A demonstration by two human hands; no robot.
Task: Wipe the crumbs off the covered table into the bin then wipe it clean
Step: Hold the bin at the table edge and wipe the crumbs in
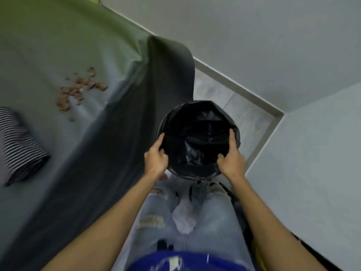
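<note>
Head view: bin between hands.

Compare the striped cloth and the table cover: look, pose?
The striped cloth has narrow dark and light stripes; the table cover is plain green. The striped cloth lies bunched in a compact folded bundle; the table cover is spread flat and drapes over the table's edge and corner. Crumbs sit on the table cover, none visibly on the striped cloth. Both are fabric, untouched by either hand.

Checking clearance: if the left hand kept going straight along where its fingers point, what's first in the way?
Likely nothing new: the left hand already grips the bin rim, fingers aimed along its left side. Beyond lies floor, though depth is unclear.
</note>
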